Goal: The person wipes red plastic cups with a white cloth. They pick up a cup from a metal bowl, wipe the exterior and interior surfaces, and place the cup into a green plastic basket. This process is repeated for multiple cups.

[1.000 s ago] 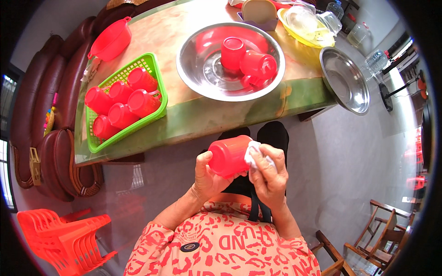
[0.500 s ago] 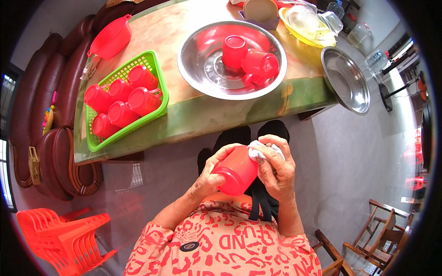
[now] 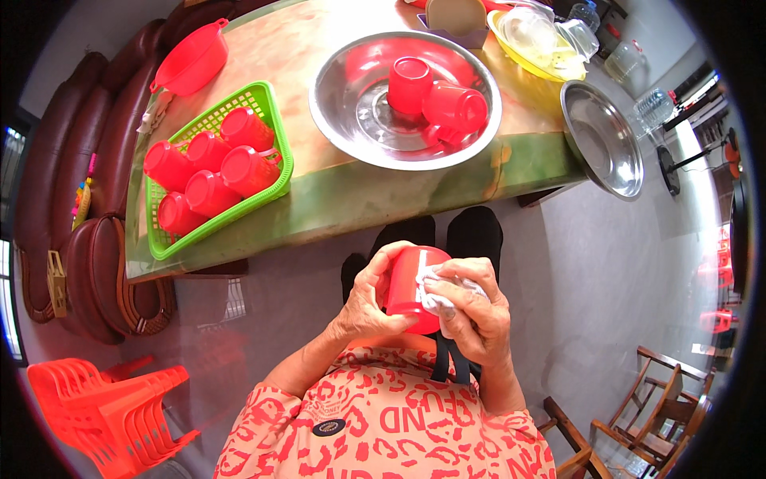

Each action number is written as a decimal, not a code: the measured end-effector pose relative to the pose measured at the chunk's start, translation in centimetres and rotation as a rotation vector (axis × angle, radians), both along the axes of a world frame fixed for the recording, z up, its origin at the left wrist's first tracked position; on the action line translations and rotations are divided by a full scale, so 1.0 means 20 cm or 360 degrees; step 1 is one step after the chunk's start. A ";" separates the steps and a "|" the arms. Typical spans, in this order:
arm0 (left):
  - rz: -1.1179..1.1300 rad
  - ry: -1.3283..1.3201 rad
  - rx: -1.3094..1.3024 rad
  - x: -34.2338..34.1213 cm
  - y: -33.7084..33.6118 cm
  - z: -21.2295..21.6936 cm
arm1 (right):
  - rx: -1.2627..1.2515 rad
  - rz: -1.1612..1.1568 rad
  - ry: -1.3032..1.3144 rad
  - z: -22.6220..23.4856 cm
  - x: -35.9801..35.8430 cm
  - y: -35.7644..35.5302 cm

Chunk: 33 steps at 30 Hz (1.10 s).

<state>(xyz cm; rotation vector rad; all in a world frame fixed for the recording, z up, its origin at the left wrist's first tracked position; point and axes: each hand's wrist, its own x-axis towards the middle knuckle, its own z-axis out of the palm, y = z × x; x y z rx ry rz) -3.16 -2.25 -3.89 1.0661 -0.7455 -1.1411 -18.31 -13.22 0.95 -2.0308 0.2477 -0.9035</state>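
Observation:
In front of my body a red plastic mug (image 3: pixel 405 289) is held tilted. My left hand (image 3: pixel 370 299) is closed around its left side, thumb near the lower end. With my right hand (image 3: pixel 476 311) I grip a crumpled white cloth (image 3: pixel 440 289) and press it against the mug's right side. On the table, a large steel basin (image 3: pixel 351 132) holds two more red mugs (image 3: pixel 455 110), one bottom up and one on its side. To the left, several red mugs (image 3: pixel 209 191) sit upside down in a green plastic basket (image 3: pixel 281 164).
A red plastic basin (image 3: pixel 190 60) stands at the table's far left. A second steel basin (image 3: pixel 604 140) overhangs the right edge, near a yellow basin (image 3: pixel 531 60) of clear plastic ware. Stacked red plastic chairs (image 3: pixel 112 411) are lower left, wooden chairs (image 3: pixel 662 411) lower right.
The mug has been turned more upright in my left hand. My right hand and the cloth have moved down and left, from its upper rim area onto its side.

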 end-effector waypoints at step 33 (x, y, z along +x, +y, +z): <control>0.0154 -0.1306 -0.0300 -0.05 -0.04 0.04 | 0.0259 -0.0243 0.0153 -0.12 0.00 -0.01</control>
